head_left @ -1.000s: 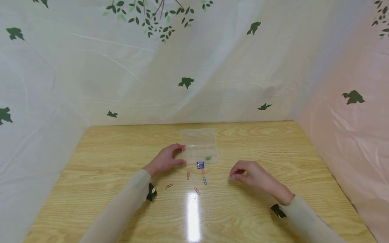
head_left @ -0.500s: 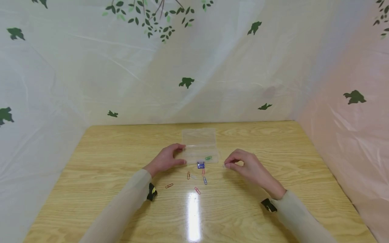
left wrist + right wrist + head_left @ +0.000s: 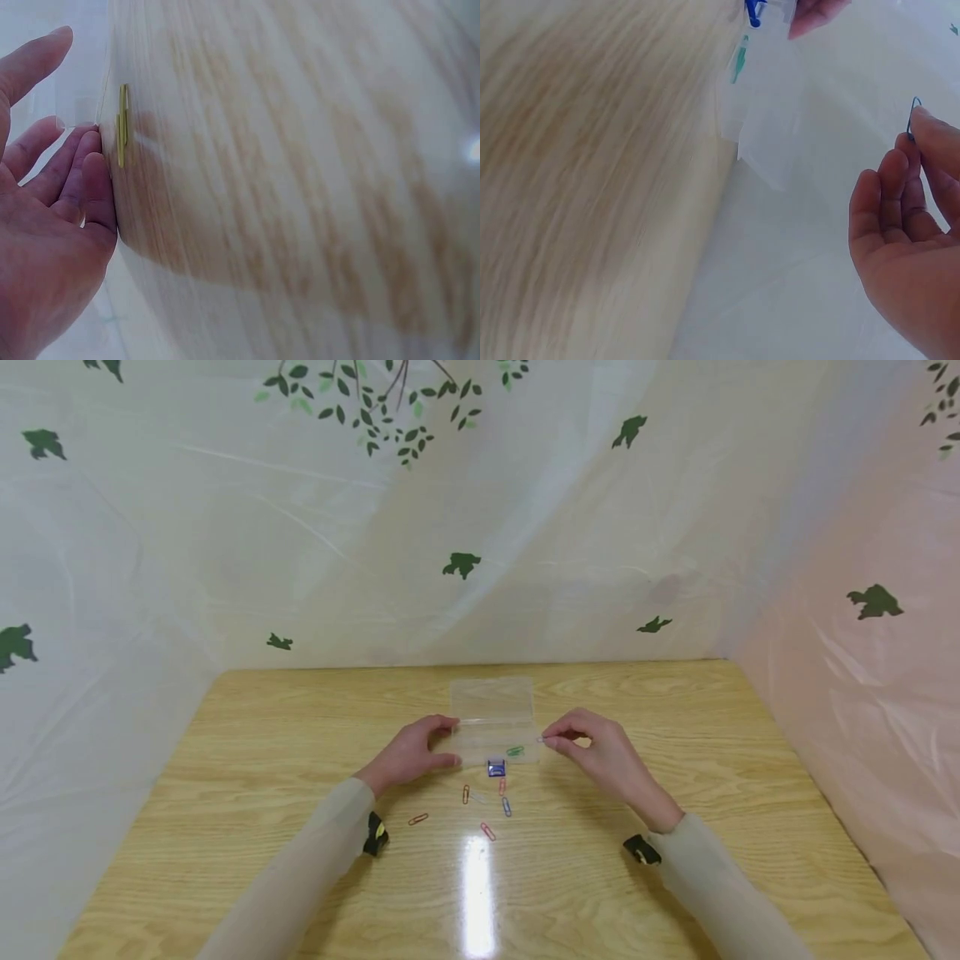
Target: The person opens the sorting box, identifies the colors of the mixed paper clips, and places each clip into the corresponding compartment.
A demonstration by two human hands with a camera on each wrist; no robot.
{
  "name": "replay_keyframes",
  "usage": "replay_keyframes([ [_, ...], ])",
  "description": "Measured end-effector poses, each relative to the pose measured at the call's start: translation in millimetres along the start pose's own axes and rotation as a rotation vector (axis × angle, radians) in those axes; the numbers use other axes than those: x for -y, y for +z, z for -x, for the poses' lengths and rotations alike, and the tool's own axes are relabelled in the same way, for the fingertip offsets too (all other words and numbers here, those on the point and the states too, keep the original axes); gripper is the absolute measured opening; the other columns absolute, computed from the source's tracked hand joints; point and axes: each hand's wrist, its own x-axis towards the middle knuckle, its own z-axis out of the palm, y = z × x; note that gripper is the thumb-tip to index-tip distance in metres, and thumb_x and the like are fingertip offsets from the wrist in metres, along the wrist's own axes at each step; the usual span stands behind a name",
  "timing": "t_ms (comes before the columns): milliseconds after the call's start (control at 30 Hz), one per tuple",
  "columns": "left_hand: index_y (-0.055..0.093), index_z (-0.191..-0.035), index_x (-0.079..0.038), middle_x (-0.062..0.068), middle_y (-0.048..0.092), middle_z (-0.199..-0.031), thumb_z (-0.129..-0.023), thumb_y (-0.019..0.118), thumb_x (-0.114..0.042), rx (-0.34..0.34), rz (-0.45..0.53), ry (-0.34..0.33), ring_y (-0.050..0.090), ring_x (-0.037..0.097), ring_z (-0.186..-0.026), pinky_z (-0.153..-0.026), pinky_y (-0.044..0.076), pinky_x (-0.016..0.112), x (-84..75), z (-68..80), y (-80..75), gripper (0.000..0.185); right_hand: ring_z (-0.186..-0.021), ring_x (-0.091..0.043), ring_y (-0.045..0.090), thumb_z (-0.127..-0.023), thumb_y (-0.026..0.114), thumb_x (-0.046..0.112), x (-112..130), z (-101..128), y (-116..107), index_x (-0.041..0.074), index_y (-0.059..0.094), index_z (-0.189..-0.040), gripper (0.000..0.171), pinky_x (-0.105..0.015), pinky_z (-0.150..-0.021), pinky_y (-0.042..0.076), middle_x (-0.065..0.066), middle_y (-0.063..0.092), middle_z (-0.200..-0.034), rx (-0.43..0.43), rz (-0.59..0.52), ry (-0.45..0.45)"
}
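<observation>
A clear plastic box [image 3: 480, 745] stands on the table with its lid [image 3: 491, 697] laid back. It has a blue clasp [image 3: 497, 768] at the front, and green paper clips [image 3: 514, 751] lie inside. My left hand [image 3: 405, 753] holds the box's left end between thumb and fingers. In my right hand [image 3: 603, 756], thumb and forefinger pinch a small bluish paper clip [image 3: 912, 116], just off the box's right end. Loose in front are a dark red clip [image 3: 466, 794], a whitish clip [image 3: 477, 797], an orange-pink clip [image 3: 502, 787] and a blue clip [image 3: 507, 807].
Nearer the front edge lie a pink clip [image 3: 488, 832] and a red clip [image 3: 418, 819]. The wood-grain table [image 3: 300, 718] carries a bright light reflection in front. Pale sheeting with leaf prints [image 3: 360, 568] closes off the back and both sides.
My right hand has moved forward and left with the paper clip, from the table's right part to the box's right end. The left hand has stayed at the box.
</observation>
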Motion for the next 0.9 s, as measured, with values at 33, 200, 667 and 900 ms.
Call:
replay_keyframes([
  [33, 0.054, -0.147, -0.005, 0.012, 0.060, -0.141, -0.091, 0.082, -0.024, 0.000, 0.000, 0.002, 0.053, 0.032, -0.134, -0.118, 0.037, 0.049, 0.1, 0.0, 0.4, 0.066, -0.091, -0.011, 0.066, -0.096, 0.074, 0.013, 0, -1, 0, 0.016, 0.077, -0.102, 0.007, -0.039, -0.082, 0.060, 0.007, 0.071, -0.099, -0.002, -0.004, 0.006],
  [200, 0.054, -0.147, -0.006, 0.012, 0.060, -0.141, -0.091, 0.082, -0.024, 0.002, -0.001, 0.002, 0.053, 0.031, -0.134, -0.118, 0.037, 0.048, -0.4, 0.5, 1.5, 0.066, -0.092, -0.013, 0.067, -0.097, 0.074, 0.012, 0, -8, 2, 0.014, 0.078, -0.103, 0.007, -0.040, -0.083, 0.060, 0.004, 0.072, -0.100, -0.013, -0.019, 0.025],
  [667, 0.054, -0.147, -0.005, 0.012, 0.061, -0.140, -0.090, 0.083, -0.024, -0.014, -0.008, 0.001, 0.054, 0.031, -0.133, -0.117, 0.039, 0.048, 1.6, 2.1, 3.5, 0.066, -0.094, -0.017, 0.068, -0.098, 0.072, 0.011, -11, -27, 12, 0.010, 0.078, -0.106, 0.009, -0.037, -0.083, 0.059, -0.001, 0.073, -0.104, -0.019, -0.003, 0.051],
  [900, 0.054, -0.147, -0.005, 0.011, 0.061, -0.141, -0.090, 0.083, -0.024, -0.015, -0.003, 0.005, 0.054, 0.031, -0.134, -0.118, 0.038, 0.048, 0.8, 2.6, 3.3, 0.066, -0.096, -0.020, 0.069, -0.099, 0.070, 0.009, -17, -35, 19, 0.007, 0.077, -0.109, 0.012, -0.040, -0.085, 0.060, -0.006, 0.074, -0.107, 0.005, 0.005, 0.081],
])
